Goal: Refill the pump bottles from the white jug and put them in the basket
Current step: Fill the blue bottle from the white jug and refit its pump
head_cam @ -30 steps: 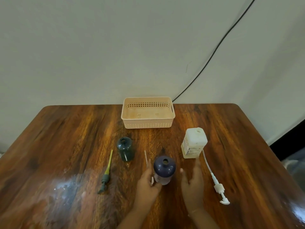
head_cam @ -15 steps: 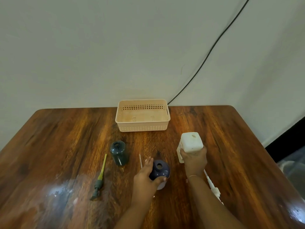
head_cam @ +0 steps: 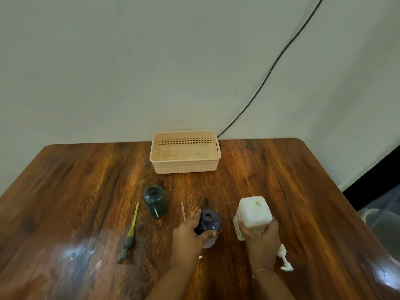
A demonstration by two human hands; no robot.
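A brown wooden worktop [head_cam: 281, 169] stands against a pale wall [head_cam: 129, 61], with a peach basket [head_cam: 185, 167] at its far edge. The left hand [head_cam: 188, 232] has its grip curled round the uncapped purple bottle [head_cam: 211, 221]. The right hand [head_cam: 262, 239] has its grip clamped on the white jug [head_cam: 255, 211] just beside it. An open green bottle [head_cam: 155, 202] stands further left, with a green pump [head_cam: 129, 234] lying near it.

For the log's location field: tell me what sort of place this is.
Probably a plain room in a home, not certain: a glossy wooden table against a bare pale wall, a black cable running down that wall, a peach plastic basket on the table.
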